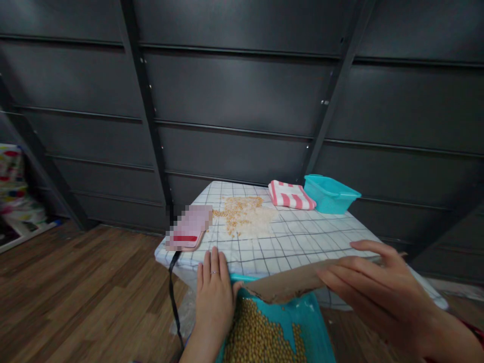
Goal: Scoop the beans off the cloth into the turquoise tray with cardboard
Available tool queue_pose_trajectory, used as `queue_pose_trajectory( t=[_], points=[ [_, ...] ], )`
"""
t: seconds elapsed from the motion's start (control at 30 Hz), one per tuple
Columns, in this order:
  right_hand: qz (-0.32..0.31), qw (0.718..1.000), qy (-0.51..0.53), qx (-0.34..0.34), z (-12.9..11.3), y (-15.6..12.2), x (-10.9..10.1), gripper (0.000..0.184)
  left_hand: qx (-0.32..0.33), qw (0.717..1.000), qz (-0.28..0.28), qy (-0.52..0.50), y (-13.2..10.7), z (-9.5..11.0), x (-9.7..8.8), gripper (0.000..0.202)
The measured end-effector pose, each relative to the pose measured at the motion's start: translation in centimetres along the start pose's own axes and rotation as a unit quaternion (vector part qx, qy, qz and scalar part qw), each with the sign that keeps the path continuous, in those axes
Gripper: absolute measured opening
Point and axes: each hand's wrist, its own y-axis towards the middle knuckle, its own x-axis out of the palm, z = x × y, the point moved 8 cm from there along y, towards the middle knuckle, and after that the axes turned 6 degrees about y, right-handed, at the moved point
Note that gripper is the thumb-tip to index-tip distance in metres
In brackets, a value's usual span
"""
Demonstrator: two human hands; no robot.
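Observation:
My left hand point(214, 295) lies flat, fingers together, on the near edge of the checked tablecloth point(298, 237), its thumb against the rim of a teal tray point(308, 327) full of yellow beans point(260, 338). My right hand point(381, 290) has its fingers stretched out along a piece of brown cardboard point(291, 283) and holds it over the far edge of that tray. A scattered pile of yellow grains and white rice point(245, 217) sits on the cloth in the middle of the table.
A pink-and-white striped cloth point(291, 195) and an empty teal tub point(330, 194) stand at the table's far right. A pink device point(189, 229) with a black strap lies at the left edge. Dark metal shelving rises behind; wooden floor lies to the left.

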Motion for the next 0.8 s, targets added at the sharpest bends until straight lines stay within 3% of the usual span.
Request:
queue_pose_trajectory(
  t=[0.1, 0.27, 0.43, 0.67, 0.8],
  points=[
    [0.024, 1.0, -0.019, 0.003, 0.2, 0.3, -0.9, 0.029, -0.001, 1.0, 0.002, -0.003, 0.0, 0.0, 0.1, 0.054],
    [0.062, 0.985, -0.155, -0.049, 1.0, 1.6, -1.2, 0.025, -0.015, 1.0, -0.013, -0.003, 0.0, 0.0, 0.6, 0.057],
    [0.078, 0.98, -0.169, -0.071, 2.0, 2.8, 0.4, 0.02, -0.014, 0.999, -0.034, 0.007, -0.1, -0.1, 0.9, 0.058],
    [0.067, 0.986, -0.108, -0.106, 0.3, 2.6, 2.7, 0.017, -0.016, 0.999, -0.036, -0.006, -0.1, -0.2, 0.9, 0.06],
    [0.075, 0.981, -0.14, -0.114, 0.8, 2.8, 3.9, 0.018, -0.018, 0.999, -0.032, -0.016, -0.1, -0.2, 0.9, 0.059]
  ],
)
